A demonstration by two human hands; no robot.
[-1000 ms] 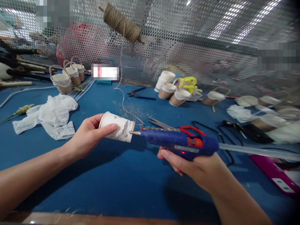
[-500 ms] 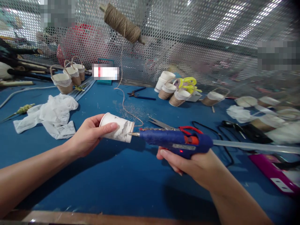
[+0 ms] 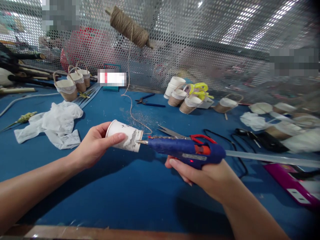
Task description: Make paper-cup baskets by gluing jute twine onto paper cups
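My left hand (image 3: 100,143) is closed round a white paper cup (image 3: 131,138) with a grey printed pattern, tipped on its side with its base toward the right. In my right hand (image 3: 197,176) is a blue hot glue gun (image 3: 175,148), a clear glue stick (image 3: 265,157) sticking out of its back. The gun's metal nozzle meets the cup wall near the base; whether it presses on it I cannot tell. A red light glows on the gun. Scissors (image 3: 172,132) with red handles lie behind the gun, and the loose end of a twine (image 3: 131,106) lies near the cup.
A twine spool (image 3: 128,26) hangs on the perforated metal screen. Small twine-wrapped buckets (image 3: 66,91) stand back left, others (image 3: 191,105) back right. Pliers (image 3: 150,100) lie mid-table. White lace cloth (image 3: 57,123) lies left; a purple power strip (image 3: 287,183) and black cables are at right.
Almost nothing differs. The view has shifted slightly, and the cup and glue gun keep the same position against each other, with the nozzle still at the cup's base end.
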